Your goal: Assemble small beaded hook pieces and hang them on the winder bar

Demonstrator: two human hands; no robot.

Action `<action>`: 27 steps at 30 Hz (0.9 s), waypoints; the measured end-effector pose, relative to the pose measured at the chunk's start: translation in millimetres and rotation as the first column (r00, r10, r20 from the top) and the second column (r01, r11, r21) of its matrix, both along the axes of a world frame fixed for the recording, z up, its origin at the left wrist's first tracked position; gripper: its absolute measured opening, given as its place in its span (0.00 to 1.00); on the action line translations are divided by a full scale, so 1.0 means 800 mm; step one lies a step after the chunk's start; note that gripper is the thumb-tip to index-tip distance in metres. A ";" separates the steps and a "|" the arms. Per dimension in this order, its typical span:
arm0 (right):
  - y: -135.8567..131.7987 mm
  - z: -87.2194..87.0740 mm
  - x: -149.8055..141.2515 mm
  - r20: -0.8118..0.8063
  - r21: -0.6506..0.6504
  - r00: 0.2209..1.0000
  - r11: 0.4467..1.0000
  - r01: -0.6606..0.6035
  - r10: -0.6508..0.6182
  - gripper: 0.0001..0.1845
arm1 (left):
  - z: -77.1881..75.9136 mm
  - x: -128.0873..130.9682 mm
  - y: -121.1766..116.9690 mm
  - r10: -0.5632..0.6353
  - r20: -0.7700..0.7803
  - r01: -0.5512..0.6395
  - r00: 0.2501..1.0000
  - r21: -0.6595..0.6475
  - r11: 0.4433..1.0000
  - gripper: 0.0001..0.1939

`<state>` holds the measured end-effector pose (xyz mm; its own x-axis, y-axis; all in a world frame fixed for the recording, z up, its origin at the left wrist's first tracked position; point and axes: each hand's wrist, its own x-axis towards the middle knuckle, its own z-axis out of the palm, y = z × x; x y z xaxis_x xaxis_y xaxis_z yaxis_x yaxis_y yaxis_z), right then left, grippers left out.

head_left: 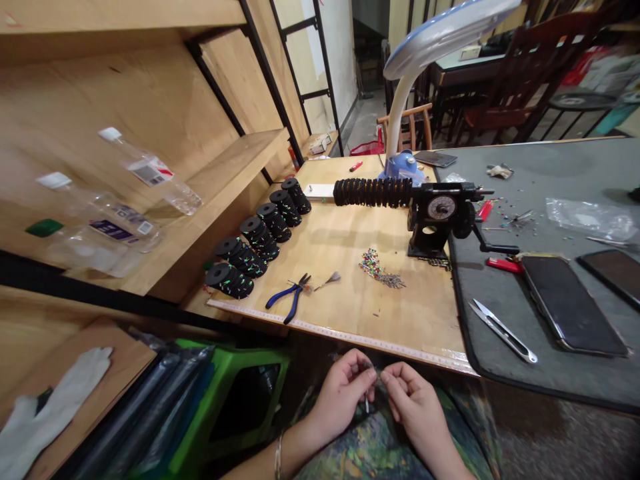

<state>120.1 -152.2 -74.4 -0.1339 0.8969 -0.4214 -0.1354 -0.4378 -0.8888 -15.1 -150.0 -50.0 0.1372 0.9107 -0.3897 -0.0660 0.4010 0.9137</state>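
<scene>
1. Fingertips (373, 375) of the left hand (343, 400) and the right hand (413, 408) meet above the person's lap, pressed together in a pinch on a small wire piece (367, 404). At this size and blur, its exact form is hard to make out. It sits between the two hands, with a thin bright end hanging below them.
2. Judging by its look, the small wire piece weighs almost nothing and is thin, slightly springy and easy to drop. A fingertip hold close to the part being worked seems safest – a full grip would likely lose it.
3. Patterned fabric (380, 453) covers the lap, and a bangle (278, 457) circles the left wrist.
4. Ahead, the tabletop (345, 293) carries blue-handled pliers (293, 298), a heap of coloured beads (373, 265), a diagonal row of black spools (260, 230) and a hand-crank winder (440, 213) with a thick black coil (373, 192) on its shaft.
5. Further right, thread snips (503, 331) and a smartphone (570, 307) lie on a grey mat (550, 160).
</scene>
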 end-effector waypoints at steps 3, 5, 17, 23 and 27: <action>-0.002 0.001 0.001 0.017 0.007 1.000 1.000 -0.013 0.013 0.26 | 0.000 0.001 0.000 0.010 -0.018 -0.010 1.000 0.019 1.000 0.17; -0.003 0.002 0.002 0.030 0.008 0.999 1.000 -0.021 0.021 0.25 | 0.000 0.002 -0.001 0.016 -0.027 -0.016 0.999 0.023 1.000 0.18; -0.007 0.002 -0.001 0.056 0.008 0.997 0.998 -0.056 0.056 0.21 | -0.004 -0.001 -0.005 0.015 -0.082 -0.011 0.996 0.050 0.999 0.16; -0.007 -0.002 -0.001 0.044 0.005 0.997 0.998 -0.056 0.056 0.21 | -0.009 -0.001 -0.006 0.013 -0.115 -0.005 0.993 0.063 0.998 0.13; -0.007 -0.007 -0.001 0.052 0.014 0.997 0.998 -0.062 0.062 0.19 | -0.009 -0.002 -0.006 0.010 -0.138 0.000 0.990 0.070 0.998 0.12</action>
<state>119.2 -157.8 -80.2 -0.1681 0.8941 -0.4151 -0.0626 -0.4299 -0.9007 -16.5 -154.9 -56.9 0.0814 0.9367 -0.3405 0.0613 0.3363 0.9398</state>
